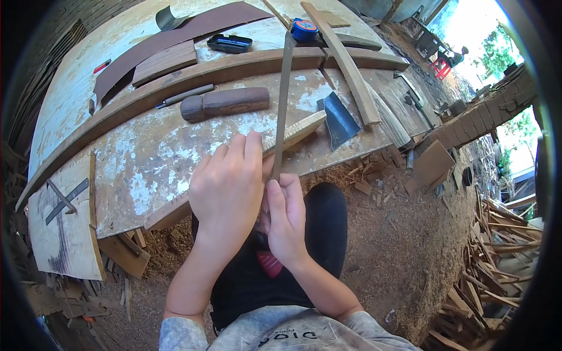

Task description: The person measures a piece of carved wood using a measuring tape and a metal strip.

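Observation:
My right hand [284, 219] is closed around the lower end of a long, narrow flat file [284, 105], its grey blade pointing away from me over the table. Beneath my right hand a red piece [269, 263] shows above my lap. My left hand [228, 181] is closed over a wooden strip [304, 128] lying at the table's near edge, and the blade crosses this strip just beside my fingers. Part of the strip is hidden under the left hand. A dark wooden block [225, 103] with a rounded end lies beyond my left hand.
The worktable [158, 158] holds a long curved wooden piece [234, 67], a blue tape measure [304, 29], a bent dark metal sheet [339, 121] and a wooden bar [342, 64]. On the left, a board [64, 234] bears a metal ruler [67, 200]. Wood scraps [489, 263] are heaped at right.

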Motion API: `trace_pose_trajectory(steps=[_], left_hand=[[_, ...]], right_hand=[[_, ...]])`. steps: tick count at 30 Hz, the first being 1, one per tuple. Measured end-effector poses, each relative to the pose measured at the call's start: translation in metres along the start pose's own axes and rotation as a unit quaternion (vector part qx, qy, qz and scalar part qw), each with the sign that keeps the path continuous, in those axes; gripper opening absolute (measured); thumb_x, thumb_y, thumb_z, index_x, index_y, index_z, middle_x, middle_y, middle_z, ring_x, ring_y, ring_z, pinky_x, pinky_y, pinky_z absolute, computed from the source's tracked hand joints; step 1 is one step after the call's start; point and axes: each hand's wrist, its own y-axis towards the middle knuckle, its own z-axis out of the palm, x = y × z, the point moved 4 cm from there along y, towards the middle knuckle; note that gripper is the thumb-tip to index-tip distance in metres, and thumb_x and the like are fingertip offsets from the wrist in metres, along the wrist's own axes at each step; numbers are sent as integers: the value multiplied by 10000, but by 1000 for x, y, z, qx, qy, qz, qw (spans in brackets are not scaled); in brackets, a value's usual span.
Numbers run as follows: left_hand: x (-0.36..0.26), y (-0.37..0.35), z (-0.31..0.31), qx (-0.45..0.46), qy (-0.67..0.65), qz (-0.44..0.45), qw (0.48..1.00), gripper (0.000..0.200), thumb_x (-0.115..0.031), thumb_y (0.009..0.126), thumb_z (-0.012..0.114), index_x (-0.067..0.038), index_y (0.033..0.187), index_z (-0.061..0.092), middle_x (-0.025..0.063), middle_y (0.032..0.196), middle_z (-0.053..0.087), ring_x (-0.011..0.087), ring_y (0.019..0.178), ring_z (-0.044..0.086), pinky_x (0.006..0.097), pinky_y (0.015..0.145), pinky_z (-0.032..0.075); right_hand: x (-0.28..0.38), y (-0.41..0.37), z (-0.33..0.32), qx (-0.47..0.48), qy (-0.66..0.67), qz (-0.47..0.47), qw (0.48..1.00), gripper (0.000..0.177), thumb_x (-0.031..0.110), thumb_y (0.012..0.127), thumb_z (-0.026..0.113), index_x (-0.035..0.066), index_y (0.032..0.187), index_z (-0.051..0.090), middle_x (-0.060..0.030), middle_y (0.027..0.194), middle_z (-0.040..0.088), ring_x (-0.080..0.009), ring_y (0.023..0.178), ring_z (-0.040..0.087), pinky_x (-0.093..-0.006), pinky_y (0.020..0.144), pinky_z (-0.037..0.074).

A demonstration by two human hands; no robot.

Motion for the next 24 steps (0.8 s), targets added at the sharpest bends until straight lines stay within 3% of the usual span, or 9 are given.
trace_pose_trajectory(steps=[2,5,8,11,16,24], left_hand=[[1,1,0,7,-3,-1,1000,260,-374,866,710,-136,931,626,-8,815,600,147,738,662,299,660,497],[3,1,4,40,-24,-28,999,347,-311,766,818,-119,1006,656,2,879,658,191,780,687,348,681,528],[2,0,3,29,-25,-28,999,330,-299,770,812,-120,992,648,3,875,653,195,781,687,351,684,526],[-1,0,-1,8,7,-2,1000,259,-384,881,692,-137,933,631,-12,818,607,143,751,670,295,657,500],[1,0,-1,5,0,2,1000,244,-368,880,694,-136,930,637,-8,822,613,147,753,671,295,662,503],[0,1,1,6,2,-4,1000,253,-370,869,707,-135,927,636,-6,807,602,146,744,666,299,653,493]], right_hand=[[-2,-1,0,1,5,4,1000,181,270,1130,480,93,1166,464,77,768,444,2,572,344,-181,484,277],[-19,-13,-6,-10,1,17,1000,176,271,1128,484,98,1154,462,78,766,439,3,572,340,-180,484,276],[-28,-22,-9,-20,4,33,999,173,271,1127,487,101,1149,463,78,764,437,4,572,338,-181,481,276],[-14,-14,-3,-13,21,22,999,176,272,1126,491,99,1152,472,77,764,438,5,571,338,-183,478,275],[10,8,8,-2,20,-4,1000,136,240,1139,442,106,1125,463,74,726,399,8,532,330,-166,452,290],[-17,-22,-5,-20,2,27,999,191,281,1124,490,94,1160,476,70,776,442,2,584,351,-174,488,286]])
